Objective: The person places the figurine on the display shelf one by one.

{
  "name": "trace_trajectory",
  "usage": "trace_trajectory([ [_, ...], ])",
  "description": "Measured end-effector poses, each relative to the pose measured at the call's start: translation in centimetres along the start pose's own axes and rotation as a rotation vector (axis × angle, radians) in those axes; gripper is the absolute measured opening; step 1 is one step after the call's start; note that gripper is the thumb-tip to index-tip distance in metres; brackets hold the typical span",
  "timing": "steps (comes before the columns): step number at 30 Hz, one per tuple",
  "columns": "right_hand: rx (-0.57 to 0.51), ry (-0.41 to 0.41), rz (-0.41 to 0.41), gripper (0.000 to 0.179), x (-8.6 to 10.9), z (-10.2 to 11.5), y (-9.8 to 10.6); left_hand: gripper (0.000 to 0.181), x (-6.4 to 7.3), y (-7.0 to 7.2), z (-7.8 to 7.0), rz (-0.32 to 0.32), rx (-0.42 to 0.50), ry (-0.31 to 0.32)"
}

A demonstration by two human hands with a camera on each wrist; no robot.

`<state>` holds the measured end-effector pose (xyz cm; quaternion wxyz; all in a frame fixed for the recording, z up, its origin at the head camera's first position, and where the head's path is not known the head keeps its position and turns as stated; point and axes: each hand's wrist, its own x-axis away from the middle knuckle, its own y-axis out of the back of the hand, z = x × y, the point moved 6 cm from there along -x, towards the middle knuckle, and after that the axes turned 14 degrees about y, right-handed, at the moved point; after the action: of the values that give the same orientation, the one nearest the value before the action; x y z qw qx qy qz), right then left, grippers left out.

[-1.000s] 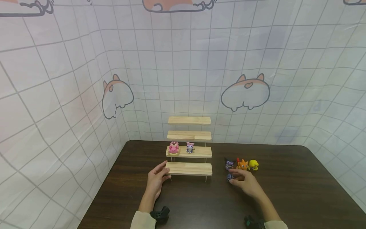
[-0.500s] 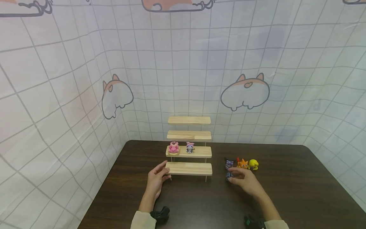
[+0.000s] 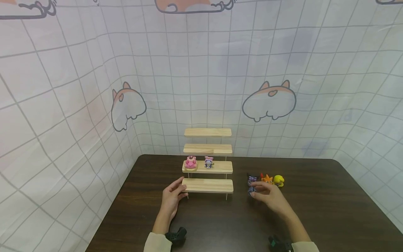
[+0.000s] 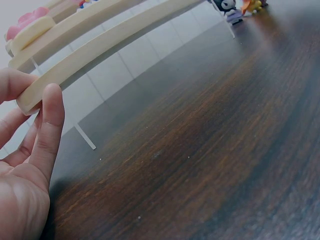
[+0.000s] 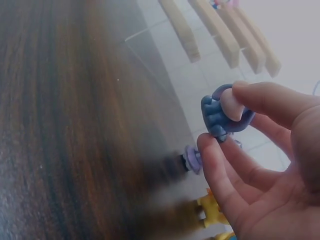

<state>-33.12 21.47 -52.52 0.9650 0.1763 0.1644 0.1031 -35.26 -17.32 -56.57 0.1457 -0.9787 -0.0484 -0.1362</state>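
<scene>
My left hand (image 3: 171, 198) pinches the left end of the lowest board of a tiered wooden display shelf (image 3: 209, 185); the left wrist view shows thumb and fingers on the board (image 4: 107, 52). At the right, my right hand (image 3: 273, 198) holds a small blue figurine (image 5: 215, 114) with a pale patch, pinched between thumb and fingers. In the right wrist view it is held off the table. Just behind it stands a purple-and-black figurine (image 3: 252, 179). A pink figurine (image 3: 190, 163) and a small figurine with a pink top (image 3: 209, 162) stand on the second board from the bottom.
An orange figurine (image 3: 267, 179) and a yellow one (image 3: 278, 180) stand beside the right hand, with a bit of red next to them. The dark wooden table (image 3: 220, 224) backs onto a white gridded cloth (image 3: 207, 87) with cartoon prints.
My right hand has shifted slightly left and away from me with the blue figurine, now covering part of the orange figurine. The left hand stays in place on the shelf.
</scene>
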Motion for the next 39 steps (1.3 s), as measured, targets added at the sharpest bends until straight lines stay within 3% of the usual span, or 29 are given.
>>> trace_trajectory([
  [39, -0.042, 0.051, -0.075, 0.043, -0.3, 4.7, -1.5, 0.049, -0.1, 0.0, 0.0, 0.005, 0.010, -0.002],
])
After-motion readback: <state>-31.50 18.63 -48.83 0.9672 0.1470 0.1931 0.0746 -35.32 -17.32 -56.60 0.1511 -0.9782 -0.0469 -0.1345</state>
